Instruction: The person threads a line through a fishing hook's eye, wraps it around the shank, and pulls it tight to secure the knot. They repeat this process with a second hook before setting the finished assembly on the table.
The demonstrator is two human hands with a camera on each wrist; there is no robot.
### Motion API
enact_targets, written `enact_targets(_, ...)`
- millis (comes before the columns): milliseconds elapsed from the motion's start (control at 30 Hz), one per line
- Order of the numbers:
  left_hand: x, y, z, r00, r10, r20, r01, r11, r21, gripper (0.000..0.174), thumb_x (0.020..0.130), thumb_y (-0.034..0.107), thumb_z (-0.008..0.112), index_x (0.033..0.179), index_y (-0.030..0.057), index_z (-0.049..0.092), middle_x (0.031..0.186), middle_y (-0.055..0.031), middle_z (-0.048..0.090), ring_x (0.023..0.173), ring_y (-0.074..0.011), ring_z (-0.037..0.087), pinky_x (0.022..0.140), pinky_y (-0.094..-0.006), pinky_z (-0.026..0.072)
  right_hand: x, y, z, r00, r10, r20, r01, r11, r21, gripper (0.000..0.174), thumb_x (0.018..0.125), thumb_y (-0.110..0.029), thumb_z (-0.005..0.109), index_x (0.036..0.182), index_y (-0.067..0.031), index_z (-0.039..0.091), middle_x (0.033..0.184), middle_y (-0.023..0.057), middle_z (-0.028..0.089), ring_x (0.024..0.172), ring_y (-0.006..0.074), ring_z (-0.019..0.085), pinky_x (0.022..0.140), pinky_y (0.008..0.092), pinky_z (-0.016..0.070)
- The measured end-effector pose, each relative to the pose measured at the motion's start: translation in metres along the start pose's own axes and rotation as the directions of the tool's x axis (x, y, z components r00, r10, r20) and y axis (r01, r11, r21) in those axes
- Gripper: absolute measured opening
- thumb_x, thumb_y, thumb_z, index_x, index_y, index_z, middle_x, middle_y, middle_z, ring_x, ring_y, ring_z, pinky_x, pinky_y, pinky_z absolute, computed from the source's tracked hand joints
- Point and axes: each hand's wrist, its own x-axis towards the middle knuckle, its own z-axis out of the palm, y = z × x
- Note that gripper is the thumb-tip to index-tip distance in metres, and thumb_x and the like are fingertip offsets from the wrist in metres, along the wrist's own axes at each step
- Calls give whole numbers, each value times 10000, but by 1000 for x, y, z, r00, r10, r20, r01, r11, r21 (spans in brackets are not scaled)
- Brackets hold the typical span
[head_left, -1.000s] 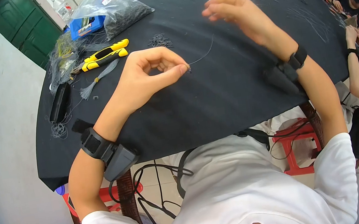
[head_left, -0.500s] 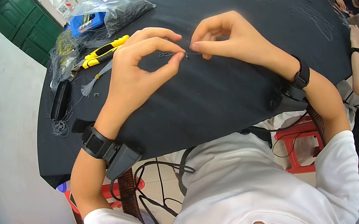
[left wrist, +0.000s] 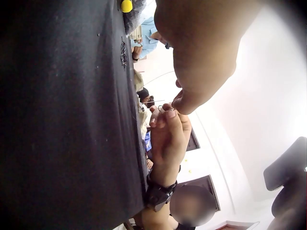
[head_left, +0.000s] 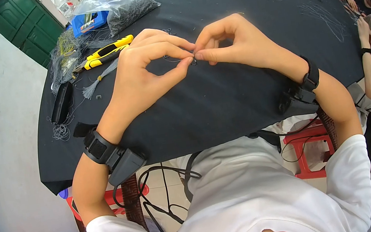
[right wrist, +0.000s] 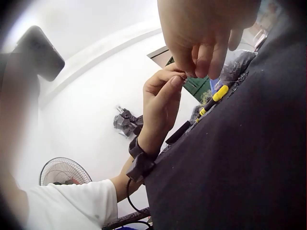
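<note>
Above the black-covered table, the left hand (head_left: 140,72) pinches a tiny dark piece (head_left: 194,61) between thumb and index finger. The right hand (head_left: 244,43) meets it there, its thumb and index finger pinching at the same spot, where a thin line was visible. Fingertips of both hands touch or nearly touch. In the left wrist view a small loop of thin line (left wrist: 161,109) shows at the fingertips of the right hand (left wrist: 168,134). The right wrist view shows the left hand (right wrist: 163,98) with its thumb against the index finger; the piece itself is mostly hidden there.
Yellow-black pliers (head_left: 107,53), a bundle of line (head_left: 100,81) and a black case (head_left: 62,103) lie left. Behind them are a blue box (head_left: 89,23) and a plastic bag of dark pieces (head_left: 130,13). Loose line (head_left: 325,18) lies right; another person sits at the far right.
The right hand has come down and left from above the table to the left hand's fingertips, and now pinches there. The left hand has moved slightly up and kept its pinch.
</note>
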Motion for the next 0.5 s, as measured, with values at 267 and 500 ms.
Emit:
enact_targets(267,1,1,0,1000,9,-13,-8,1000,12,102,666,24,698,758,62,676,843,-13,675,824,-173,579,737,-283,460,0,1,1,1000,-2,-5,2,1000,-3,178,799,-180,661,843,-7,664,632,13,614,584,43,531,577,201,407)
enact_targets(500,0,0,1,1000,-13,-2,13,1000,2,103,665,26,699,760,59,676,827,-17,673,826,-178,582,738,-282,460,0,0,0,1000,7,0,-7,1000,-16,178,802,-177,659,842,-3,661,641,15,614,599,47,541,587,200,413)
